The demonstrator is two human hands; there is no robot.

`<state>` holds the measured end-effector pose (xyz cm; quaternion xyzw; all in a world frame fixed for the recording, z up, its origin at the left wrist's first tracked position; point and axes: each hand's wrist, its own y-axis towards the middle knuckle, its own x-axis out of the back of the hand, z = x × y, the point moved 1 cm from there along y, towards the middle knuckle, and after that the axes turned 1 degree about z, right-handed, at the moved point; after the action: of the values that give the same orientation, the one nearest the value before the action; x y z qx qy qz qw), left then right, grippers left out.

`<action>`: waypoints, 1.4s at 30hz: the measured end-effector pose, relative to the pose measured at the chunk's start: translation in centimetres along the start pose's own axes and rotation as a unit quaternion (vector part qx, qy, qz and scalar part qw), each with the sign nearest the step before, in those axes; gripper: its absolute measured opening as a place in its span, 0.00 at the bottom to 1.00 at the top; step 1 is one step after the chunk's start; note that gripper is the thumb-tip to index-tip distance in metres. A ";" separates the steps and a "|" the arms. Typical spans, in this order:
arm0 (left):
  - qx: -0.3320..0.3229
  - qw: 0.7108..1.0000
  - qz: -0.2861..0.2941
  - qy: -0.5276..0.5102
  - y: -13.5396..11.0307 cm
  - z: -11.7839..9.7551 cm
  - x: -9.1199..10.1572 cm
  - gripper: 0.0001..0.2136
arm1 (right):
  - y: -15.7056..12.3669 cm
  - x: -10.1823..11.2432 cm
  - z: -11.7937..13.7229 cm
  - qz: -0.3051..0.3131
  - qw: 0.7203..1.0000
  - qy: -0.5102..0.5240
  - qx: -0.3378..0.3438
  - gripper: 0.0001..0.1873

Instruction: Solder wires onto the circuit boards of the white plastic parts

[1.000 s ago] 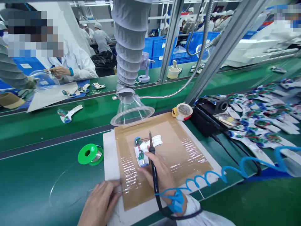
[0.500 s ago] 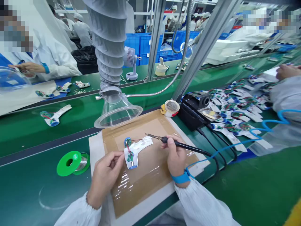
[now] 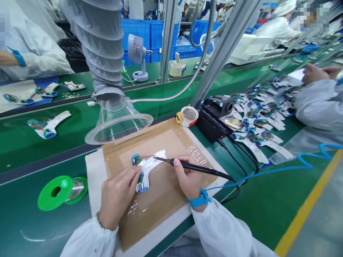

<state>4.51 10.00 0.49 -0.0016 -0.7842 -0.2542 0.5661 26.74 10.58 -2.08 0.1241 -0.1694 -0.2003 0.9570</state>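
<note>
- Left hand (image 3: 119, 198) rests on the white plastic housing (image 3: 146, 167), fingers closed around its lower end and pinning it to the mat.
- Right hand (image 3: 189, 178) grips a black soldering iron (image 3: 198, 169) like a pen, fingers narrow around the handle, with the cord running off to the right.
- Metal tip of the iron (image 3: 160, 159) sits just over the housing's upper arm, near a fine red wire (image 3: 147, 156); whether it touches cannot be told.
- Housing lies on a brown taped work mat (image 3: 163, 139), between the two hands, with a small green circuit board (image 3: 136, 160) and a blue ring at its end.
- Blue wrist strap (image 3: 197, 202) circles the right wrist, and its coiled blue cord (image 3: 302, 164) leads away to the right.
- Green spool of solder wire (image 3: 55, 192) lies left of the mat, on the green bench surface.
- Clear funnel of a fume extractor (image 3: 118, 123) hangs just above the mat's far edge, fed by a grey ribbed duct (image 3: 96, 43).
- Black soldering station (image 3: 211, 123) and a round white-rimmed pot (image 3: 189, 116) stand beyond the mat.
- Rows of similar white assemblies (image 3: 257, 121) lie to the right, beside a co-worker's white sleeve (image 3: 318, 103).
</note>
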 end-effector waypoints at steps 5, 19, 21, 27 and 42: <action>0.010 1.000 0.009 0.014 0.1 0.0 -0.1 0.12 | 0.1 -0.1 0.2 0.013 1.000 0.006 0.009 0.06; 0.007 0.999 0.016 0.047 0.7 -0.6 -0.5 0.11 | 0.3 -0.1 0.5 0.030 0.999 0.008 0.013 0.05; 0.010 0.998 0.016 0.054 0.7 -0.7 -0.3 0.11 | 0.2 0.0 0.5 0.032 0.999 0.008 0.017 0.04; -0.011 0.999 0.004 0.039 0.0 -1.0 0.4 0.10 | -0.5 0.7 0.0 -0.001 1.000 0.013 0.025 0.05; -0.024 0.998 0.020 0.054 0.2 -1.2 -0.1 0.10 | -0.4 0.8 0.3 0.033 0.999 0.010 0.029 0.04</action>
<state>5.63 9.74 0.75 -0.0167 -0.7463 -0.2611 0.6121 27.17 9.80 -1.75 0.1480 -0.1694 -0.1623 0.9608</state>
